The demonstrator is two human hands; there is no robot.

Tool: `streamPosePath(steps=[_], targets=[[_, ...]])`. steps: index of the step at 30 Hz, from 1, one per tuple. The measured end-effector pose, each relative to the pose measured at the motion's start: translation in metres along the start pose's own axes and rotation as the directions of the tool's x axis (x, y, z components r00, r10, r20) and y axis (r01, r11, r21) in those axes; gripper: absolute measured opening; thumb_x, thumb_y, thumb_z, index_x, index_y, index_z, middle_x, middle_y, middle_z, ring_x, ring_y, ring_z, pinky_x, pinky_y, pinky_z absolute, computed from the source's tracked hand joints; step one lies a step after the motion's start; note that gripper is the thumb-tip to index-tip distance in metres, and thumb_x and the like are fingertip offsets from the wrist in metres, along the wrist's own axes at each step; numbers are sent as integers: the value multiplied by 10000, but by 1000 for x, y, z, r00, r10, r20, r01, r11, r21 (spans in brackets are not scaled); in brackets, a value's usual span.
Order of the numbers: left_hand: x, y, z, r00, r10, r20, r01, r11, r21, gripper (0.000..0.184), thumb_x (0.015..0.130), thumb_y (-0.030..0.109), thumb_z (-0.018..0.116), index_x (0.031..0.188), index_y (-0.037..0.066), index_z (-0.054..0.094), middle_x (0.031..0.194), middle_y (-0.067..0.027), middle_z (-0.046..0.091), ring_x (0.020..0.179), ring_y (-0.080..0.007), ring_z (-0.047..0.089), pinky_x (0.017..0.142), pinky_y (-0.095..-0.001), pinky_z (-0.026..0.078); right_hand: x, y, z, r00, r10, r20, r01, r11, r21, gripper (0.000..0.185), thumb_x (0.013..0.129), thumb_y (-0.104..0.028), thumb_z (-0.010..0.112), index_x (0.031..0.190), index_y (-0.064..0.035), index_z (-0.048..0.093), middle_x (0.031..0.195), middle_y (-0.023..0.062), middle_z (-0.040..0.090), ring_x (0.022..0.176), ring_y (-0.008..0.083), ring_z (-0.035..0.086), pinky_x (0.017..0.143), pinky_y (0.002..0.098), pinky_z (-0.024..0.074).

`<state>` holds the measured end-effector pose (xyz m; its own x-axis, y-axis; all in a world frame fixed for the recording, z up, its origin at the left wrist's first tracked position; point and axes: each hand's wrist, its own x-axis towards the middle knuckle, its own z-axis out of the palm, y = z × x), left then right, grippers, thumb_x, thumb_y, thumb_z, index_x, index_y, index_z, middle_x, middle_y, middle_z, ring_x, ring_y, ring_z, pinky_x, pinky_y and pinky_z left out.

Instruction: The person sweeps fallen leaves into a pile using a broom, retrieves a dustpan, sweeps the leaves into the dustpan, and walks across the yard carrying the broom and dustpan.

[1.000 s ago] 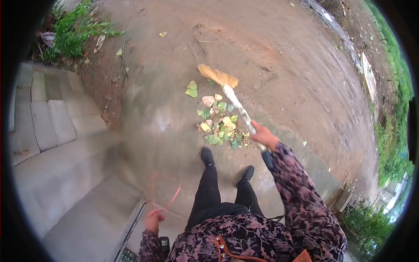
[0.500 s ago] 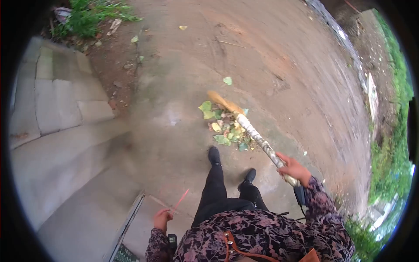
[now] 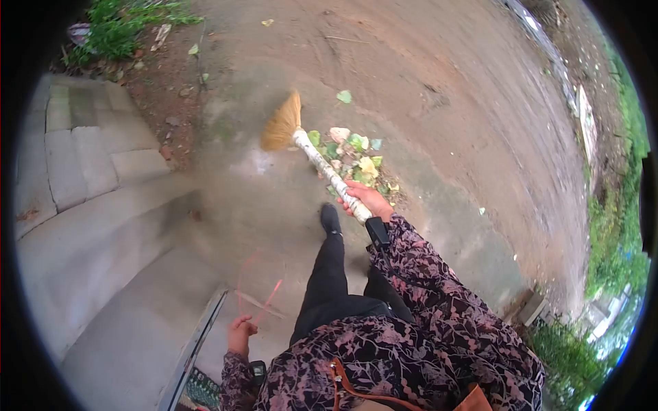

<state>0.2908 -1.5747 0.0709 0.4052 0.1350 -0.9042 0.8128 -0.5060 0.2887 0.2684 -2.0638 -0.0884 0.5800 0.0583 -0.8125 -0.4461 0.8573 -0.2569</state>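
My right hand (image 3: 369,201) is wrapped round the white, mottled handle of a broom (image 3: 321,163). The broom's tan bristles spread to the left of a pile of green, yellow and pinkish leaves (image 3: 367,170) on the ground. Part of the pile lies behind the handle and my hand. Low on the left, my left hand (image 3: 241,335) is closed on a thin red strip (image 3: 271,296) that loops above the fingers. A single green leaf (image 3: 344,96) lies beyond the pile.
Pale stone blocks (image 3: 96,164) and a smooth ledge rise on the left. Green weeds (image 3: 113,34) grow at the upper left. A metal-edged threshold (image 3: 195,349) is at the lower left. My dark shoe (image 3: 330,218) stands just below the leaves. Bare dirt (image 3: 466,109) stretches to the right.
The broom head has swung left off the leaves, its bristles now fanned out. My right hand has moved left and up with the handle. My left hand still holds the red strip.
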Motion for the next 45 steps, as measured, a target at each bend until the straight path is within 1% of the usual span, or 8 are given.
streamPosePath(steps=[7,11,16,22,33,37,41,45], targets=[[-28,-43,35,997,72,-37,-75,994,-83,260,753,14,443,978,-28,568,661,-95,581,584,-182,580,582,-282,506,-146,72,-127,995,41,-96,-10,951,308,429,903,-123,435,1309,-116,298,887,151,542,607,170,514,487,256,465],[-66,-81,72,988,152,-8,-152,981,-121,254,768,22,444,987,-33,560,676,-88,579,611,-181,586,595,-283,510,-219,86,-143,999,-15,30,2,918,396,399,891,-124,442,1271,-91,327,846,135,530,579,161,501,483,255,461],[-120,-153,102,994,112,-1,-112,988,-105,259,773,22,430,992,-39,553,683,-93,574,615,-180,583,594,-281,507,-280,105,-140,999,43,26,-43,999,-28,549,890,-132,454,1386,-116,218,853,115,552,611,151,524,488,281,477],[-185,-234,99,989,46,-138,-69,983,-170,290,752,11,421,1004,-62,545,686,-104,576,611,-185,581,587,-279,509,-216,129,-163,995,75,-63,-94,916,-391,479,875,-129,487,1317,-86,308,782,98,553,568,158,546,467,296,481],[-250,-369,90,951,-21,-308,-120,893,-433,302,746,40,429,989,-73,568,702,-96,590,615,-171,584,577,-259,504,-364,123,-191,995,35,-95,-77,873,-481,457,877,-165,486,1308,-78,360,810,90,553,575,127,533,490,265,480],[-273,-481,68,887,21,-461,-263,844,-467,271,741,59,461,935,-45,620,695,-72,583,613,-139,571,573,-257,490,-354,141,-119,997,79,5,-32,452,-892,439,836,-108,473,1265,-55,399,764,94,544,532,143,527,448,279,473],[-288,-612,44,818,-118,-563,-326,712,-622,259,773,78,474,963,-44,600,709,-88,583,626,-157,581,590,-263,506,-333,218,-57,970,236,61,-33,372,-928,430,820,-102,476,1242,-43,422,728,106,549,508,170,544,428,308,480],[-322,-754,36,809,-347,-474,-300,449,-842,243,806,124,509,969,-44,578,732,-103,571,632,-179,583,591,-291,521,-330,352,-4,989,138,52,77,-186,-980,521,740,-16,574,1237,-35,419,668,111,563,467,192,547,407,327,465]])
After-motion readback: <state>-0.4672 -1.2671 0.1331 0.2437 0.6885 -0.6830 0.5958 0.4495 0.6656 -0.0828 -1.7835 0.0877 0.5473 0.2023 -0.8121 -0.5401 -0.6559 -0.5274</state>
